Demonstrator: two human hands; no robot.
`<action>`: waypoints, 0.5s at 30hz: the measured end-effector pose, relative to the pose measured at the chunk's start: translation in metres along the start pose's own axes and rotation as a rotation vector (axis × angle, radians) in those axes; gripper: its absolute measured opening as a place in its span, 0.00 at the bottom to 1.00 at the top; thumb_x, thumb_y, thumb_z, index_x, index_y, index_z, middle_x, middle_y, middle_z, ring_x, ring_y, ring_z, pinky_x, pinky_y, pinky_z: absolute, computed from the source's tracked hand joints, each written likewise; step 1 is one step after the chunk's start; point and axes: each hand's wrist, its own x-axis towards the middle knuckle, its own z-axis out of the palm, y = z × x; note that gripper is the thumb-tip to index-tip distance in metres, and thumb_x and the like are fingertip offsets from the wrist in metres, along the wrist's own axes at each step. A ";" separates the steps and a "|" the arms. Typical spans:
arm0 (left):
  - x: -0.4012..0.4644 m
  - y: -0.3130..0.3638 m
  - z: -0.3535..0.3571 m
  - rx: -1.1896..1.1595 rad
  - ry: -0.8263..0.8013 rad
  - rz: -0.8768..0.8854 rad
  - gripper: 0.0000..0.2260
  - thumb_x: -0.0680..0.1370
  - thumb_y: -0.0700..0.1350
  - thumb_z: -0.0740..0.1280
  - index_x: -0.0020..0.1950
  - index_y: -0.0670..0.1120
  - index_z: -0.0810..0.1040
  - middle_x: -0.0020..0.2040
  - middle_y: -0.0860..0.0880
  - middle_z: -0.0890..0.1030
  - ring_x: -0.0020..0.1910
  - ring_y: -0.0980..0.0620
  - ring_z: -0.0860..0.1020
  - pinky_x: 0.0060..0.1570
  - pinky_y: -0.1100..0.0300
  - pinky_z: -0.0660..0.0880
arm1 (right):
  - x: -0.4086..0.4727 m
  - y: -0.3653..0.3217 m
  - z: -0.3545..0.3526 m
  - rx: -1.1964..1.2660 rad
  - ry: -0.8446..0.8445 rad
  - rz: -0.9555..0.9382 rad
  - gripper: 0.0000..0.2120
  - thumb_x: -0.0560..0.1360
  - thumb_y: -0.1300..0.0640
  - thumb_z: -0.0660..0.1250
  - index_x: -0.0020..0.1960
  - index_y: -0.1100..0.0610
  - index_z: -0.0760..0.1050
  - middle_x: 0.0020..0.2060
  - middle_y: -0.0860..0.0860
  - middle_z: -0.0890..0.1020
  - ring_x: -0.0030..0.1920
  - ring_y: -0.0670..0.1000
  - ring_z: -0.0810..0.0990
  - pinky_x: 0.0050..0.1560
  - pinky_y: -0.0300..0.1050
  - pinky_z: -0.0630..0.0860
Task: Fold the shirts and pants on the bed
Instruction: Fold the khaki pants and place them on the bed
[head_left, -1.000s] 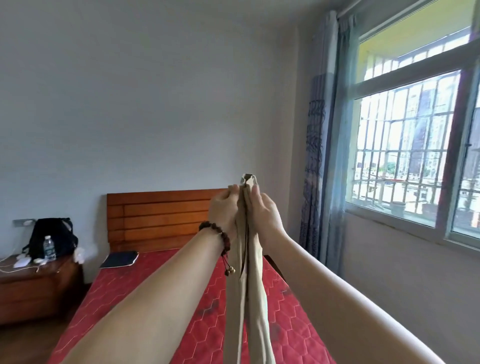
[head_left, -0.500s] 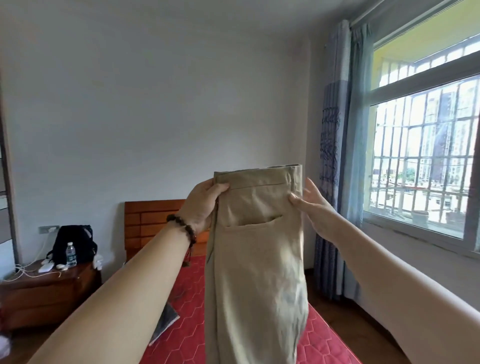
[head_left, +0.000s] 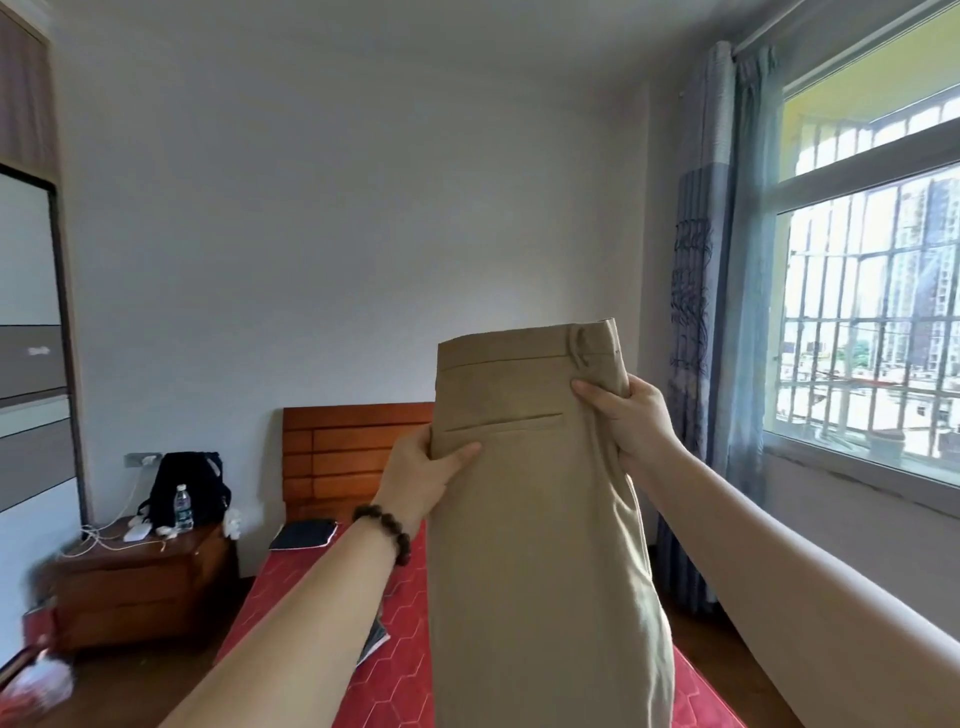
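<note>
- Since a second earlier, the pants (head_left: 540, 519) were turned from edge-on to flat and held above the bed (head_left: 395, 670).
- Left hand (head_left: 423, 475) and right hand (head_left: 631, 421) fingers pinched the sides below the waistband.
- Judged: legs aligned; lengthwise fold next.

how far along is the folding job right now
Early on. Done: the khaki pants seem doubled lengthwise, one pocket side facing out. In hand: the left hand and right hand grip them near the waistband, held above the red bed. Left: laying them down and folding them shorter. No folded pile or shirts are visible.
</note>
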 end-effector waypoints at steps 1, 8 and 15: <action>0.001 0.001 0.001 -0.014 0.049 0.001 0.13 0.69 0.50 0.76 0.52 0.51 0.81 0.49 0.51 0.85 0.48 0.52 0.83 0.49 0.52 0.80 | -0.002 -0.001 0.002 -0.002 -0.006 -0.004 0.11 0.67 0.57 0.77 0.47 0.59 0.82 0.43 0.56 0.86 0.42 0.54 0.84 0.39 0.46 0.81; -0.002 0.003 -0.012 -0.302 0.071 0.096 0.08 0.74 0.39 0.71 0.51 0.47 0.82 0.49 0.46 0.85 0.48 0.49 0.83 0.47 0.55 0.80 | -0.041 0.013 -0.024 -0.060 -0.337 0.232 0.21 0.68 0.59 0.74 0.59 0.64 0.77 0.52 0.59 0.84 0.52 0.58 0.83 0.47 0.48 0.81; -0.025 -0.011 -0.033 -0.082 0.003 0.020 0.18 0.68 0.55 0.73 0.54 0.47 0.81 0.48 0.51 0.85 0.49 0.49 0.83 0.42 0.61 0.80 | -0.051 0.020 -0.003 0.007 -0.061 0.100 0.15 0.67 0.57 0.76 0.52 0.61 0.81 0.49 0.59 0.85 0.52 0.60 0.83 0.55 0.56 0.78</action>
